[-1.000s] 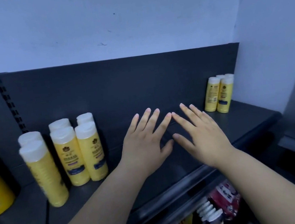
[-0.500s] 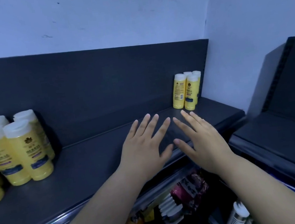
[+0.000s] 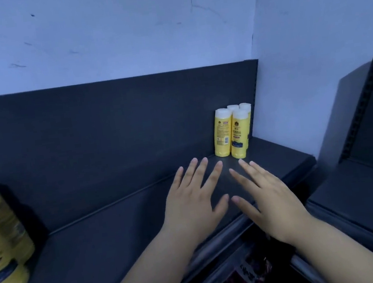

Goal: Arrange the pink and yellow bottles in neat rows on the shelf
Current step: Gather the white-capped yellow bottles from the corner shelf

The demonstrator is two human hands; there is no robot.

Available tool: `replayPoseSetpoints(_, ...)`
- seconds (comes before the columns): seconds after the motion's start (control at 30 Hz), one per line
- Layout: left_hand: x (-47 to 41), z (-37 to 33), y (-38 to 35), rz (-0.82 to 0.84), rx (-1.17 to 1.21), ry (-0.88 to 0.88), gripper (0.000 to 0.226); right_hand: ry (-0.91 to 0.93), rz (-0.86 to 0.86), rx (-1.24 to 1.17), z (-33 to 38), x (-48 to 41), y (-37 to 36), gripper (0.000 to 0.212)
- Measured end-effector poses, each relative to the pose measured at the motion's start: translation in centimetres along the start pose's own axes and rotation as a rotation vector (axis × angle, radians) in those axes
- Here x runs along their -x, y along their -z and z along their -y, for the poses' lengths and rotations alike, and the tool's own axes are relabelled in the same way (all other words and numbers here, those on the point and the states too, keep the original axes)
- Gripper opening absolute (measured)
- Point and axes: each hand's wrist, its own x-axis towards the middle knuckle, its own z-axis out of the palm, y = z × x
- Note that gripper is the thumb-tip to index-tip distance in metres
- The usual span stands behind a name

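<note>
Two blurred left yellow bottles [image 3: 2, 246] are all that shows of that group now, pushed to the eight o'clock edge of the view, where a second ago a whole block of them stood closer in. They do not appear to have been touched; the head has swung to the right. Beyond a bare stretch of dark shelf [image 3: 101, 257], the left hand [image 3: 193, 201] and the right hand [image 3: 272, 201] hover side by side above the front lip, a little toward five o'clock of centre. Both are palm down, fingers [image 3: 211, 176] straight and spread, holding nothing, exactly as before. Whether they touch the shelf I cannot tell. At one o'clock from the hands, four right yellow bottles [image 3: 232, 133] stand upright in a tight two-by-two block against the back panel [image 3: 108, 127], near the shelf's right end. They look larger and nearer than a moment ago, just past the fingertips yet apart from them. No pink bottle is in sight. Attention seems to be passing from the left group to this one, which probably gets handled next; nothing has been rearranged yet.
</note>
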Motion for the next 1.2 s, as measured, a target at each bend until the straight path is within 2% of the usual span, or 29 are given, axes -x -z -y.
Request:
replayPoseSetpoints(0.3, -9.3, 4.9, -2.5, -0.164, -0.013, -0.056, 0.064, -0.073, -0.089, 0.027, -3.6, -9.8, 0.0, 0.076)
replayPoseSetpoints(0.63, -15.8, 6.2, -6.3, -0.103, 0.002, -0.084, 0.067, -0.093, -0.08, -0.016, -8.2, -15.5, -2.6, 0.078)
replayPoseSetpoints(1.0, -24.9, 5.1, -13.7, 0.001, 0.006, 0.01, 0.071, -0.114, -0.017, -0.062, -20.2, -24.0, -3.9, 0.063)
replayPoseSetpoints(1.2, -31.5, 3.3, -15.5, -0.045, 0.029, 0.035, 0.066, -0.046, -0.052, -0.187, -24.2, -29.9, -5.4, 0.063)
